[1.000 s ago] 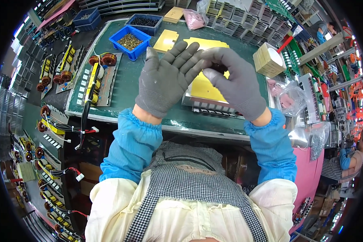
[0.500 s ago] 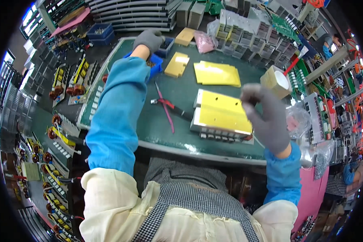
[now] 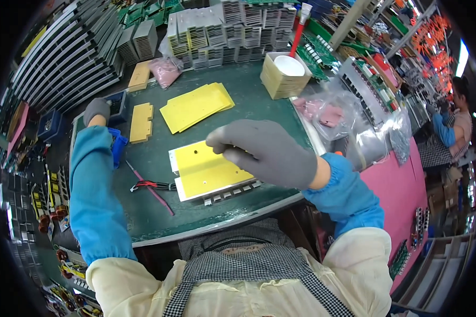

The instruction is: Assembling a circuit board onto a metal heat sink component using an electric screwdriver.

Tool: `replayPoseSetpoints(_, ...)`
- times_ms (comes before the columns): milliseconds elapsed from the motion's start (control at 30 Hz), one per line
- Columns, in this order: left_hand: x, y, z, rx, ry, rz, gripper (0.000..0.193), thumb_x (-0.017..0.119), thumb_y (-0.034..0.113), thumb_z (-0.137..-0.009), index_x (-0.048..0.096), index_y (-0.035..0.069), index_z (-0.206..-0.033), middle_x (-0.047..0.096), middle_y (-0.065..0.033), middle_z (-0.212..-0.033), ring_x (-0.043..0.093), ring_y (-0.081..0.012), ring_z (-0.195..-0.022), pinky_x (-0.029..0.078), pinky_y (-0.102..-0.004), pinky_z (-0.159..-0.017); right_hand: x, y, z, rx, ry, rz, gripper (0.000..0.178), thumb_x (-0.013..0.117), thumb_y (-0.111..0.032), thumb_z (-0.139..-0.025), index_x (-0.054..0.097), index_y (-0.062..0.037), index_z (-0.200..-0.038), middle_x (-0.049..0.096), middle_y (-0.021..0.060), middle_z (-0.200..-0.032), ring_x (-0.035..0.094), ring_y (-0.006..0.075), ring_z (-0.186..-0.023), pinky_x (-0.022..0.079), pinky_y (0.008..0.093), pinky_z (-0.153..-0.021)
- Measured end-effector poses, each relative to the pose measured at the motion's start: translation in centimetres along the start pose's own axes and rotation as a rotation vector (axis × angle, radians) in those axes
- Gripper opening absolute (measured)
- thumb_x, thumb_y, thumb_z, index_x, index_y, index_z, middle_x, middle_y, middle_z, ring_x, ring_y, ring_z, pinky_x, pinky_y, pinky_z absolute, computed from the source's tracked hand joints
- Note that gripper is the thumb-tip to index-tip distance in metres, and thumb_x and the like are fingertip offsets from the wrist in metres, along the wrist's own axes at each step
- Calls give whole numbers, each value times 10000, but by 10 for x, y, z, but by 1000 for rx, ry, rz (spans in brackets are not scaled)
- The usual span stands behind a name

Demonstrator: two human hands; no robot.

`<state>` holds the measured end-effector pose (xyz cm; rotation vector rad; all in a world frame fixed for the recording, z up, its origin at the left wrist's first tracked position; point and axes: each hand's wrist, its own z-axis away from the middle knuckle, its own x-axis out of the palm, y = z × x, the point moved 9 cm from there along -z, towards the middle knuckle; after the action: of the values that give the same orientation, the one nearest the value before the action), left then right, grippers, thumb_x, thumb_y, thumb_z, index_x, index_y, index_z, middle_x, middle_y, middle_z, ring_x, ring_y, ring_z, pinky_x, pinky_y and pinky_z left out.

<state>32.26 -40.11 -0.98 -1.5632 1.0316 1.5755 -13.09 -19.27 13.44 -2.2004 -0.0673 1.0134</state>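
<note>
My right hand [image 3: 272, 153], in a grey glove, hovers over the right side of a metal part topped with a yellow sheet [image 3: 203, 171]. Its thumb and forefinger are bent toward each other; anything between them is too small to make out. At the far left of the bench, my left hand [image 3: 97, 110], also gloved, is curled beside a dark blue bin [image 3: 117, 108], and its fingertips are hidden. A brighter blue bin [image 3: 119, 149] sits just nearer, partly behind my sleeve. Left of the part lie red-handled pliers [image 3: 143, 185] and a pink, pointed tool [image 3: 161, 198].
Yellow sheets [image 3: 195, 108] and a notched tan board [image 3: 141, 122] lie beyond the part. A box with a white round container [image 3: 289, 66] stands at the back right, near plastic bags [image 3: 333, 113]. Stacked metal parts [image 3: 211, 31] line the back. Another person [image 3: 455, 121] is at far right.
The view has swung right, so the bench appears farther left. My right hand has come slightly farther over the yellow-topped part. My left hand remains by the blue bins.
</note>
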Motion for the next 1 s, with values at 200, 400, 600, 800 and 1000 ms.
replayPoseSetpoints(200, -39, 69, 51, 221, -33, 1182, 500, 569, 476, -963, 685, 5, -1085, 659, -37, -907, 556, -131, -751, 456, -274, -650, -10, -1, -10, 57, 130, -114, 281, 667, -38, -851, 619, -45, -1128, 688, 98, -857, 691, 202, -770, 549, 308, -727)
replayPoseSetpoints(400, -67, 199, 215, 292, -646, 1750, 402, 550, 486, -986, 604, 89, -963, 522, 34, -772, 477, -43, -679, 352, -160, -512, -35, 0, -31, 50, 373, -296, 288, 638, -2, -884, 602, -20, -1169, 668, 40, -931, 629, 89, -873, 519, 244, -783)
replayPoseSetpoints(600, -81, 209, 283, 253, -618, 1739, 425, 529, 476, -1000, 644, 70, -952, 558, 18, -776, 461, -55, -652, 382, -183, -550, -30, 4, -25, 108, 401, -236, 283, 631, 1, -883, 597, -4, -1163, 683, 70, -973, 649, 111, -903, 532, 249, -800)
replayPoseSetpoints(800, -92, 199, 306, 370, -486, 1667, 442, 525, 446, -1011, 671, 31, -975, 636, -13, -852, 534, -68, -740, 430, -212, -662, -20, 3, -20, 107, 376, -273, 286, 642, -12, -878, 600, -13, -1161, 692, 78, -960, 664, 127, -901, 547, 266, -810)
replayPoseSetpoints(1000, -109, 194, 321, 510, -302, 1624, 455, 520, 396, -1026, 674, -29, -1075, 656, -40, -870, 569, -97, -795, 478, -250, -750, -10, -6, -17, 69, 363, -267, 277, 660, -21, -868, 615, -27, -1141, 688, 81, -958, 666, 129, -890, 547, 264, -798)
